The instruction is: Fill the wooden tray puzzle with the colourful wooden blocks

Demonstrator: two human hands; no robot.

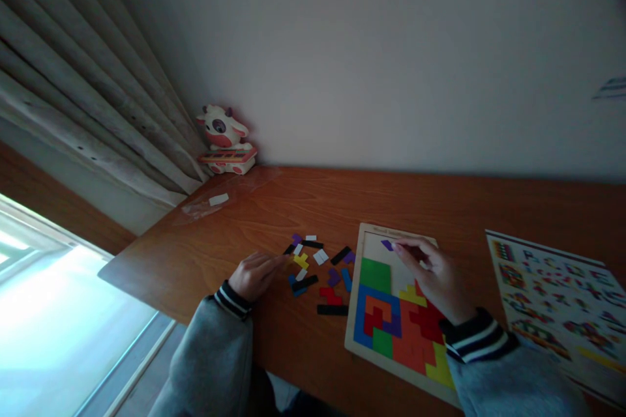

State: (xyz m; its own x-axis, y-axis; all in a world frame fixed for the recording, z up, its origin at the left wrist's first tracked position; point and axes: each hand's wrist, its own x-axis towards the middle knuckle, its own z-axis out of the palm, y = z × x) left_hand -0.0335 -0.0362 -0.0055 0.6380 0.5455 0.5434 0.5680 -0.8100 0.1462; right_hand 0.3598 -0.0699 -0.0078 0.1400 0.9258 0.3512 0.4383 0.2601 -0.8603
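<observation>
My right hand (433,277) pinches a small purple puzzle piece (388,245) between thumb and fingertips, over the bare upper part of a wooden puzzle board (353,313). Green, blue, red, orange and yellow pieces fill much of the board's lower part; my hand and sleeve cover some of its right side. My left hand (257,275) lies on the table with fingers stretched out. Its fingertips reach the edge of a scatter of loose pieces, close to a yellow piece (300,261). Around that one lie several black, white, purple, blue and red pieces.
A printed pattern sheet (552,300) lies right of the board. A cow toy with a keyboard (227,141) stands at the back left corner, near clear plastic with a white label (218,199). The table (293,202) meets a wall behind; a curtain hangs at left.
</observation>
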